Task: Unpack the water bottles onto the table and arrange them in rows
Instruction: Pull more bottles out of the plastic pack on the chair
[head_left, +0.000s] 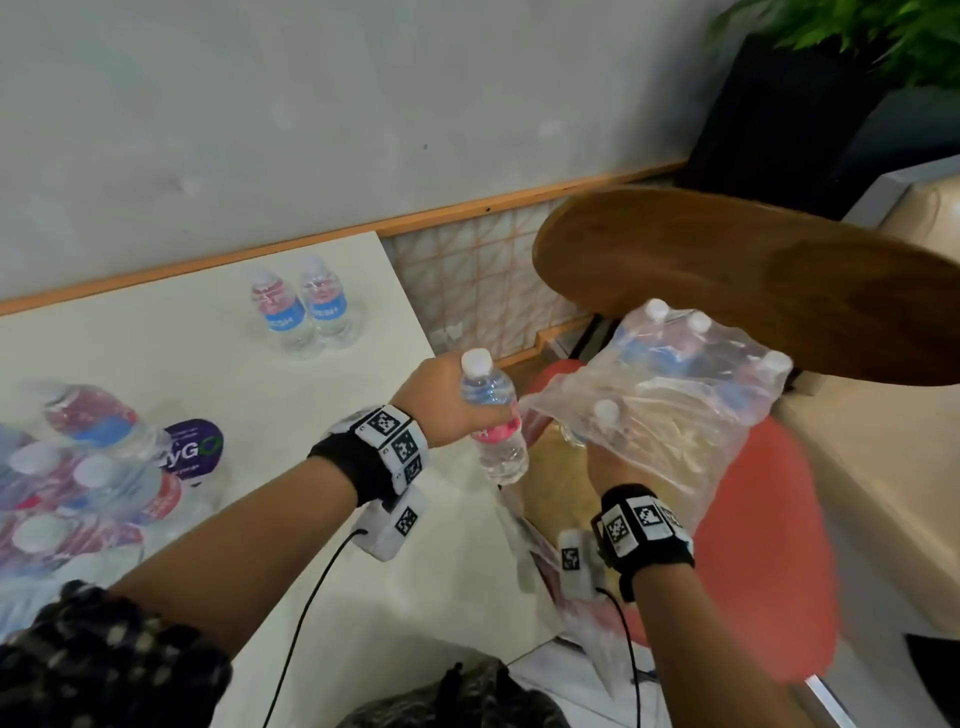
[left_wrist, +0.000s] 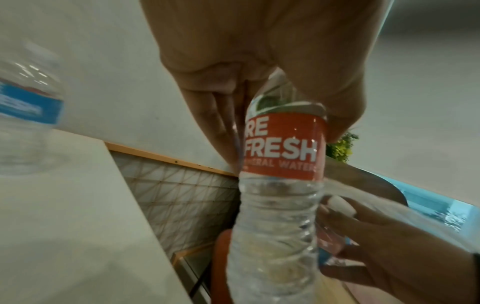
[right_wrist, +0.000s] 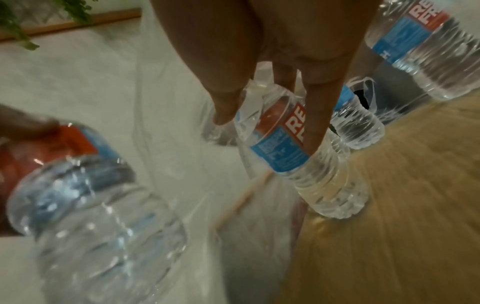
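My left hand (head_left: 470, 410) grips a clear water bottle (head_left: 493, 421) with a red and blue label, held upright just off the right edge of the white table (head_left: 332, 395); its fingers (left_wrist: 207, 115) curl round the label of this bottle (left_wrist: 280, 185). My right hand (head_left: 608, 460) reaches into the torn plastic wrap of the bottle pack (head_left: 701, 384) and pinches another bottle (right_wrist: 298, 152) between thumb and fingers (right_wrist: 315, 127). Two bottles (head_left: 301, 309) stand side by side at the table's far edge.
A second wrapped pack of bottles (head_left: 83, 467) lies at the table's left. The open pack rests on a tan surface on a red stool (head_left: 769, 561). A round wooden tabletop (head_left: 753, 280) overhangs the pack. A potted plant (head_left: 857, 31) stands at the back right.
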